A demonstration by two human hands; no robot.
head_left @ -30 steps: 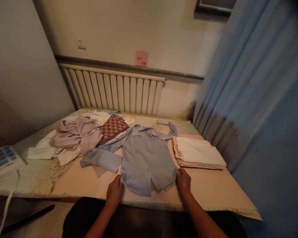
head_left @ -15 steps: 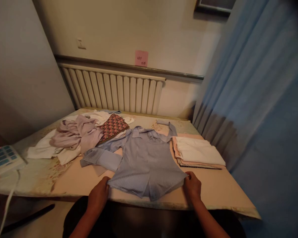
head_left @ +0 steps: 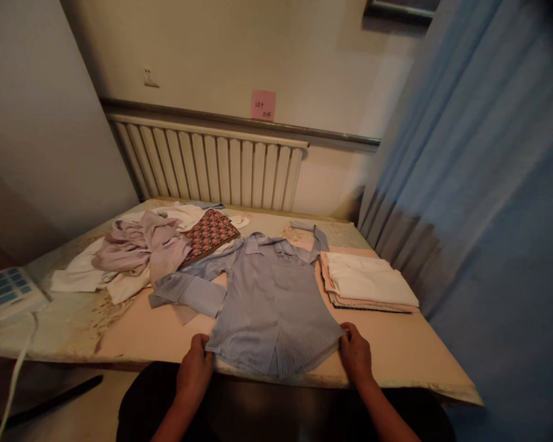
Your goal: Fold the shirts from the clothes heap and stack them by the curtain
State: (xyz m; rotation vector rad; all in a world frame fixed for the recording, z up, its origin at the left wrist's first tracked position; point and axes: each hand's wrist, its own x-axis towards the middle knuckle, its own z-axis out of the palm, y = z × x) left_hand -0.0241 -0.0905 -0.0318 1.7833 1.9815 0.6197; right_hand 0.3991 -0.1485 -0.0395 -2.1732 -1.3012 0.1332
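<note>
A blue-grey striped shirt [head_left: 274, 294] lies spread on the table, its collar toward the wall and its hem toward me. My left hand [head_left: 196, 365] pinches the left corner of the hem. At the opposite hem corner, my right hand [head_left: 356, 351] is closed on the fabric. One sleeve is bent across the table at the left, the other reaches toward the back right. Beside the shirt on the right sits a stack of folded clothes [head_left: 371, 279] with a white piece on top.
Left of the shirt is a heap of crumpled clothes [head_left: 142, 245] with a red patterned cloth [head_left: 212, 233]. A white device with a cord [head_left: 11, 294] stands at the table's left edge. A radiator [head_left: 212, 166] is behind; a blue curtain [head_left: 479, 202] hangs at the right.
My left hand has shifted right and slightly down with its hem corner. The right hand has dropped a little, and the shirt's lower part lies flatter and less widely stretched.
</note>
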